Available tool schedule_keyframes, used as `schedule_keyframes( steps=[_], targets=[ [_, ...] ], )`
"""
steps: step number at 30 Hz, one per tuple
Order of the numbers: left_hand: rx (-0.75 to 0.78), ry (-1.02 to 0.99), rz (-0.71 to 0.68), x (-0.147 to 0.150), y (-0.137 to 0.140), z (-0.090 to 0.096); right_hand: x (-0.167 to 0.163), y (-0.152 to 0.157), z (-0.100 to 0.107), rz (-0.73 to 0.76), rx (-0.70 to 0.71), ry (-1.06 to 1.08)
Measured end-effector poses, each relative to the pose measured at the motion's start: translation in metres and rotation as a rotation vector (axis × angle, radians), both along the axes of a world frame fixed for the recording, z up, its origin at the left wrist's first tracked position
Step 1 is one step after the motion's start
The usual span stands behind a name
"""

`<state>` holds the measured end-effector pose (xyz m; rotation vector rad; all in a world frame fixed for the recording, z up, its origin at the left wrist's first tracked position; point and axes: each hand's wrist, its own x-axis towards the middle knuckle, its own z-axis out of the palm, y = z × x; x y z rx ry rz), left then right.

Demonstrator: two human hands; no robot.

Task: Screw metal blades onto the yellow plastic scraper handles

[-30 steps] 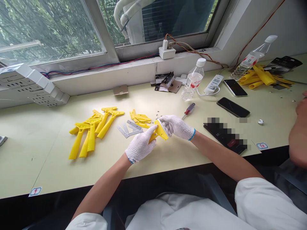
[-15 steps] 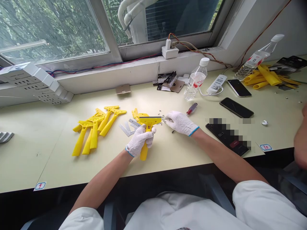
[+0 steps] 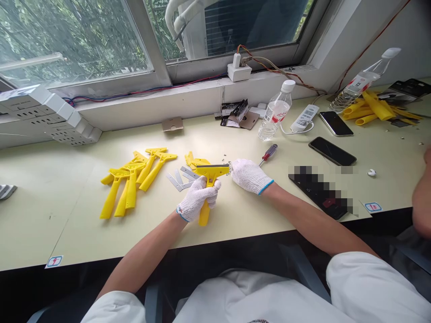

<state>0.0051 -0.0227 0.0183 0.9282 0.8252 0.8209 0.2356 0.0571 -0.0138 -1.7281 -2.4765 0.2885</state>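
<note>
My left hand (image 3: 198, 198), in a white knit glove, is wrapped round the handle of a yellow scraper (image 3: 211, 171). The scraper's head points away from me, with a grey blade strip along its far edge. Just right of that head, my gloved right hand (image 3: 249, 175) is closed, its fingertips down at a small heap of screws (image 3: 230, 165). Whatever those fingertips hold is hidden. Loose metal blades (image 3: 175, 181) lie left of the scraper, and small yellow plastic parts (image 3: 192, 160) lie behind it. A screwdriver (image 3: 268, 153) rests beyond my right hand.
Several yellow scrapers (image 3: 133, 179) are piled at left. To the right are a water bottle (image 3: 276, 110), a power strip (image 3: 305, 118), phones (image 3: 332, 151) and an earbud (image 3: 371, 172). Another person's arm (image 3: 422, 197) shows at the right edge. Windows stand behind the table (image 3: 134, 242).
My right hand has shifted slightly left and turned, its fingers closing in at the screws beside the scraper head. My left hand still holds the scraper, almost unmoved.
</note>
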Motion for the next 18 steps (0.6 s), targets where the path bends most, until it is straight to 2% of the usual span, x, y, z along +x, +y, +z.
schedule_keyframes(
  steps=[4, 9, 12, 15, 18],
  targets=[
    [-0.001, -0.026, 0.006, -0.001, 0.002, 0.000, 0.005, -0.004, 0.011, 0.010, 0.052, 0.115],
    [0.006, -0.028, 0.005, -0.002, 0.004, -0.004, 0.014, -0.010, 0.014, 0.085, 0.270, 0.581],
    [0.008, -0.036, 0.012, -0.003, 0.004, -0.006, 0.015, -0.012, 0.012, 0.173, 0.334, 0.739],
    [0.007, -0.041, 0.020, -0.003, 0.004, -0.006, 0.013, -0.014, 0.014, 0.156, 0.339, 0.840],
    [0.006, -0.046, 0.013, -0.003, 0.004, -0.005, 0.009, -0.018, 0.018, 0.070, 0.200, 0.978]
  ],
)
